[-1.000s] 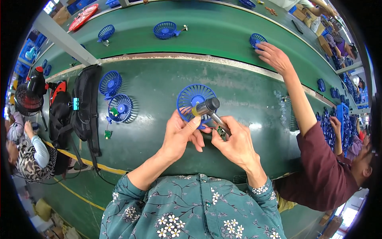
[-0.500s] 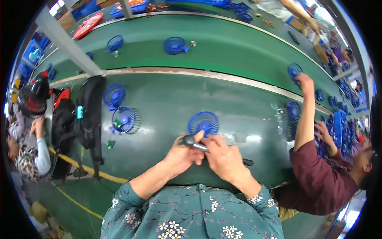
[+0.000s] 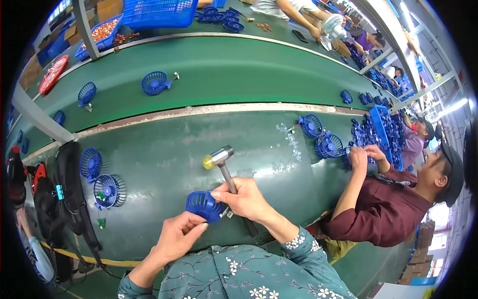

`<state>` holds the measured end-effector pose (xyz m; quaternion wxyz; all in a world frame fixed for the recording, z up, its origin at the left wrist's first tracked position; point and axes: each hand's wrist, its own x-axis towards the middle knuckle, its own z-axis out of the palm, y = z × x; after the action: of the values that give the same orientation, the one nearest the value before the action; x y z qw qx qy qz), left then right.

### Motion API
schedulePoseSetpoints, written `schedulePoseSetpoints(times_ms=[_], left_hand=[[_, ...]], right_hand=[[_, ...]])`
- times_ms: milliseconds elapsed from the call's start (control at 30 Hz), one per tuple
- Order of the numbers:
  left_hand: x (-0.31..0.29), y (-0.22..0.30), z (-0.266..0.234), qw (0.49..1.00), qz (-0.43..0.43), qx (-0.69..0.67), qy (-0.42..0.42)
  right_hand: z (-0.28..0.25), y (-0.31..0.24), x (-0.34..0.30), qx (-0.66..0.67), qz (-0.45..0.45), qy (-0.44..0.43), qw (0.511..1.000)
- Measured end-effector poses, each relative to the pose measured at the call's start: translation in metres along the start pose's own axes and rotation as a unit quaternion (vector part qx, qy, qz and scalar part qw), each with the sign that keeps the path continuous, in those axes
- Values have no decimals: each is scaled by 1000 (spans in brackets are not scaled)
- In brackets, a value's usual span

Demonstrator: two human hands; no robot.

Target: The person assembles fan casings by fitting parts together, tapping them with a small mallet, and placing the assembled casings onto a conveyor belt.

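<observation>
A blue round fan housing [image 3: 204, 205] with a slatted cage is tilted up just above the green table in front of me. My left hand [image 3: 175, 238] pinches its lower edge between thumb and fingers. My right hand [image 3: 245, 199] is wrapped round the handle of a small hammer [image 3: 222, 160], which has a metal head with a yellow face. The hammer's head points up and away from me. The thumb and fingertips of that hand also reach the right side of the housing, where a small metal piece [image 3: 226, 213] sticks out.
Two blue fan housings [image 3: 90, 163] lie on the left, near a green circuit board [image 3: 101, 223] and a black bag [image 3: 74, 194]. Beyond runs a green conveyor [image 3: 214, 70] carrying more housings. At right, a co-worker in maroon [image 3: 383, 209] works beside a blue crate [image 3: 383, 130].
My view has turned right. The hammer has swung upright in my right hand. My left hand has moved away from it and taken hold of the housing, which lay flat on the table.
</observation>
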<state>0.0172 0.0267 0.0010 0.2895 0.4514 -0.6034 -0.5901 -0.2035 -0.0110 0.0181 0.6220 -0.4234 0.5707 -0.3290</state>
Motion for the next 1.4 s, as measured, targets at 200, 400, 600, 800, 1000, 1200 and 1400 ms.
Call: schedulePoseSetpoints(times_ms=[200, 400, 600, 800, 1000, 1200, 1400], left_hand=[[13, -12, 20, 879, 271, 387, 68], [29, -25, 25, 844, 333, 406, 113], [25, -28, 27, 846, 316, 407, 138], [23, -23, 27, 849, 317, 403, 127], [14, -16, 16, 859, 309, 399, 88], [15, -6, 10, 874, 302, 358, 131], [15, -1, 12, 876, 249, 392, 129]], right_hand=[[-15, 38, 30, -224, -27, 40, 973], [-24, 18, 13, -376, -134, 85, 913], [-28, 15, -22, -242, -197, 174, 934], [-18, 50, -36, -462, -296, 161, 820], [-81, 53, 6, -159, -93, 280, 942], [-155, 42, 53, -230, -73, 430, 870], [-154, 47, 73, -373, -83, 403, 832]])
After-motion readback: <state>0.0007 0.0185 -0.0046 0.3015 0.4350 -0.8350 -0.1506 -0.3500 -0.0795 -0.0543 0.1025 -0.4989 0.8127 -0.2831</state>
